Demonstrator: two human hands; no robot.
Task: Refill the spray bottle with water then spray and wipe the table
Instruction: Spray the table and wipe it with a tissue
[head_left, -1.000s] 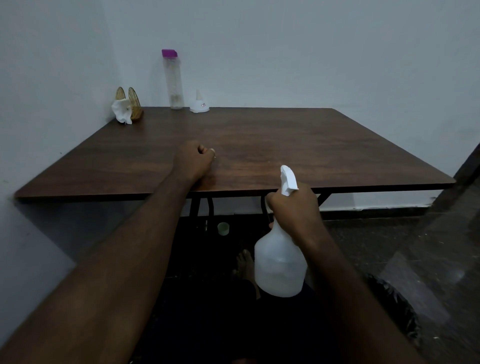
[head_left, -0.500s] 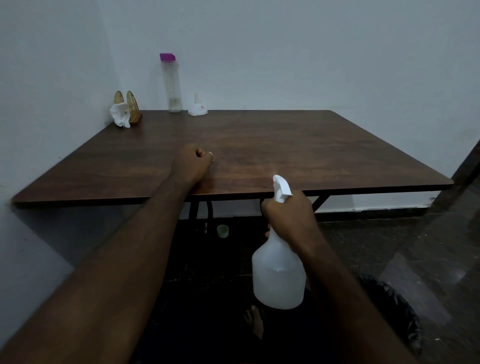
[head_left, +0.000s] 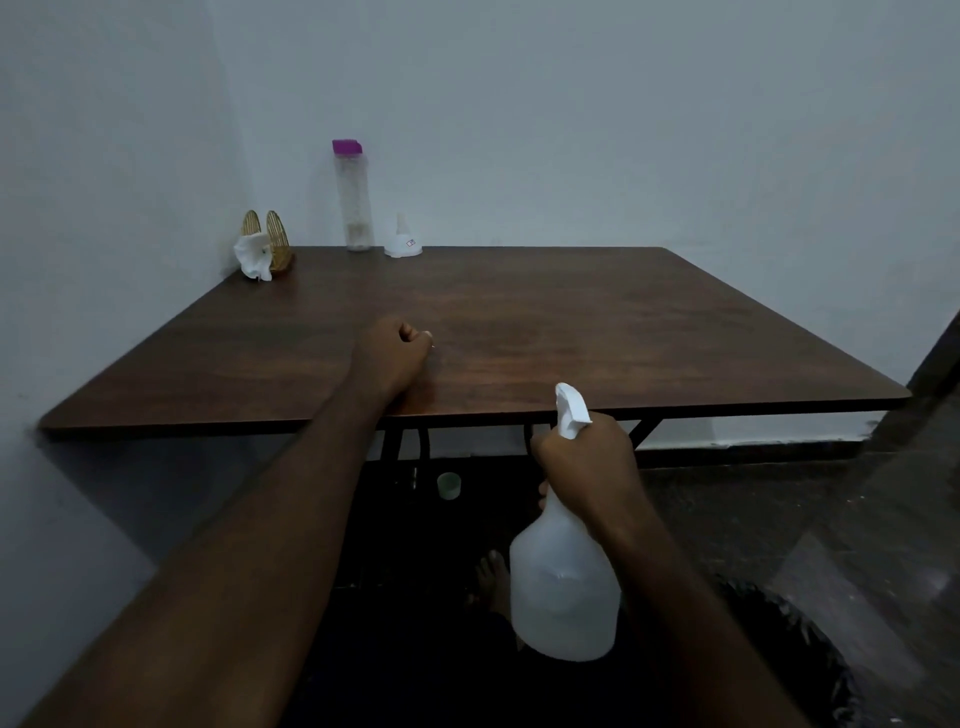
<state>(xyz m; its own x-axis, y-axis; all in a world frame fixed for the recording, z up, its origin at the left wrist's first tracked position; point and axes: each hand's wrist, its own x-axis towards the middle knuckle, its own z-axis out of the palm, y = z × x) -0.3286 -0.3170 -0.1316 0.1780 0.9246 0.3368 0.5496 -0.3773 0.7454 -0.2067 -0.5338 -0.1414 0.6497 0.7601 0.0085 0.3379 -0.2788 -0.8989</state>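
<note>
My right hand (head_left: 587, 462) grips the neck of a white translucent spray bottle (head_left: 563, 597), held below and in front of the near edge of the dark wooden table (head_left: 571, 322); its white nozzle pokes up above my knuckles. My left hand (head_left: 392, 356) rests on the table near the front edge, fingers curled into a loose fist with nothing in it. At the back of the table a tall clear water bottle (head_left: 353, 197) with a purple cap stands by the wall, a small white funnel (head_left: 402, 244) beside it. White tissue (head_left: 254, 257) sits in a gold holder at the back left.
The table fits into a corner, with walls at its left and back. Beneath it are black metal legs (head_left: 395, 447) and a small green cup (head_left: 449, 486) on the floor. My bare foot (head_left: 491, 577) shows under the bottle. A dark bin (head_left: 795, 649) stands at the lower right.
The spray bottle has sunk a little lower in my right hand and stays in front of the table edge. My left hand has kept its place on the table.
</note>
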